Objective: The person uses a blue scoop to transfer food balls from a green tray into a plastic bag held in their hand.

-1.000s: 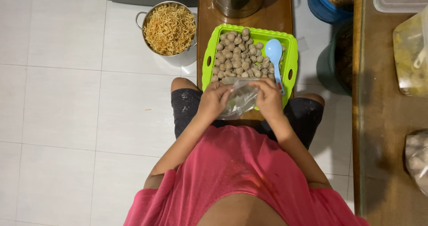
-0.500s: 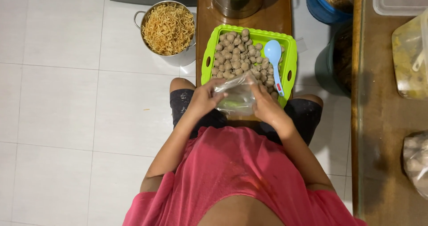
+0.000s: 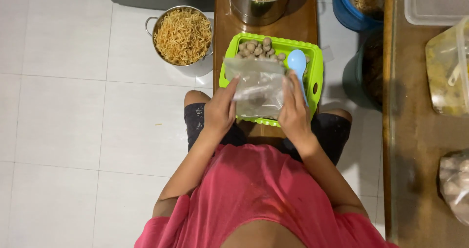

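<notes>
A clear plastic bag [image 3: 257,87], only a few meatballs in so far, is pinched open by left hand [image 3: 222,111] and right hand [image 3: 294,112] over the still-loaded green tray [image 3: 316,67].

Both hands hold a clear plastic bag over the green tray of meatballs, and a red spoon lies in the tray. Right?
Not quite. The spoon in the green tray is light blue, not red, as the head view shows. The rest stands: the left hand and the right hand hold the clear plastic bag over the meatballs.
</notes>
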